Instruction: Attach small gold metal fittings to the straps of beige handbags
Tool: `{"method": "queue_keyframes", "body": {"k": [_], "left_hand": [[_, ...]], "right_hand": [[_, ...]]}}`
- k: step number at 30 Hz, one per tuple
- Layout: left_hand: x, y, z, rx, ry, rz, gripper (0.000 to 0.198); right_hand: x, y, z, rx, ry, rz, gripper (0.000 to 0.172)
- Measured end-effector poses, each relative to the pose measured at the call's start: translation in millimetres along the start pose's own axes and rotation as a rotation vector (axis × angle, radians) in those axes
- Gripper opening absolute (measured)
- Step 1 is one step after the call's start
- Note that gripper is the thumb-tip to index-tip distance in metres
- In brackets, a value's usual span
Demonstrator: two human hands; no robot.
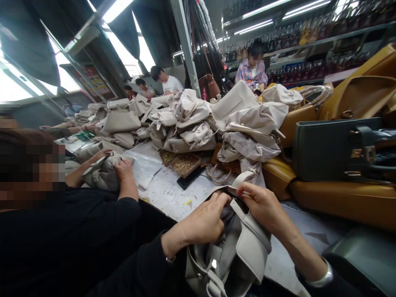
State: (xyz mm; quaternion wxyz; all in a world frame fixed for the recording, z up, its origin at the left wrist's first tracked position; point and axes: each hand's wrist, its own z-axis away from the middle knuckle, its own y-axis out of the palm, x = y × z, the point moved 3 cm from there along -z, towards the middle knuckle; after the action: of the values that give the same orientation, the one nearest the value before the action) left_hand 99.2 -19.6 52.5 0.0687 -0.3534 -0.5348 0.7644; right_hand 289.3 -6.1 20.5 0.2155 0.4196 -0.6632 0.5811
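Observation:
A light grey leather handbag (253,247) stands at the table's edge in front of me, its mouth open and its pale lining showing. My left hand (201,218) reaches over the opening, its fingers curled on the bag's edge and partly hidden inside. On the far right side of the mouth, my right hand (262,204) pinches the rim near a strap (243,178). Metal studs show on the bag's near side. Whether a small part sits between my fingertips is hidden.
Cardboard trays of small brass-coloured fittings (185,164) sit beside a black phone (190,178). Unfinished grey bags (188,111) are heaped behind. Mustard bags (343,202) and a dark green handbag (331,148) lie right. A co-worker (93,231) handles another bag close on my left; others sit farther back.

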Motion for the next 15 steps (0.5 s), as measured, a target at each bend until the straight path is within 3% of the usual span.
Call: {"method": "queue_keyframes", "body": {"k": [5,8,12,15], "left_hand": [[5,-9.0,-16,0.094,-0.092,0.279,0.044],[6,-10.8,-31,0.097,-0.078,0.301,0.032],[5,-5.1,-46,0.017,-0.095,0.275,0.030],[2,2.9,-49,-0.042,-0.037,0.353,0.041]], "right_hand": [[-19,6,0,0.041,0.067,-0.185,0.016],[-31,6,5,0.030,0.101,-0.237,0.017],[-41,1,11,-0.024,0.145,-0.316,0.021],[-44,-1,12,-0.038,0.174,-0.332,0.023]]}}
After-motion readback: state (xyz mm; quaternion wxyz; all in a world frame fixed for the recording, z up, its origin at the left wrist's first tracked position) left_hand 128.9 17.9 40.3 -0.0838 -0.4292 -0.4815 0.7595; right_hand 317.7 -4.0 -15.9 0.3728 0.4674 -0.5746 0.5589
